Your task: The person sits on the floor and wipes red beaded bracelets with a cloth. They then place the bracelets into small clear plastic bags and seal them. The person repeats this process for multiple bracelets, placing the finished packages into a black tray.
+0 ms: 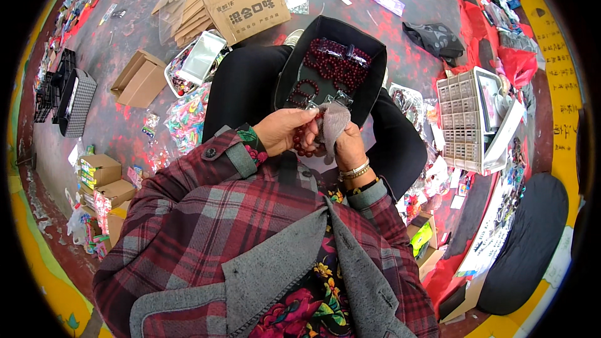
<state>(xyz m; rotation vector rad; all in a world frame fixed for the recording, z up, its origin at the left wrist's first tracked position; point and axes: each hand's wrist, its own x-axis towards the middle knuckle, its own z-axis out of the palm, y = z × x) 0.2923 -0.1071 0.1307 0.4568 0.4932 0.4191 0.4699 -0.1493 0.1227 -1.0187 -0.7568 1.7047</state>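
Both hands meet over the near edge of a black box (287, 75) resting on my lap. My left hand (283, 130) is closed on a dark red bead bracelet (305, 139), its beads hanging below the fingers. In my right hand (352, 149) a greyish cloth (335, 122) is bunched up, close against the beads. Inside the box lie many dark red bead strings (338, 62), some with clear wrapping. A few loose bead loops (304, 89) lie nearer to me, beside my fingers. The fingertips of both hands are partly hidden by the cloth.
Ahead stand a cardboard carton (247, 6) and flattened cardboard (186, 9). To the left are a white tub (203, 56), an open carton (139, 78) and bagged colourful goods (190, 119). A beige plastic crate (460, 122) stands right, near a black bag (433, 40).
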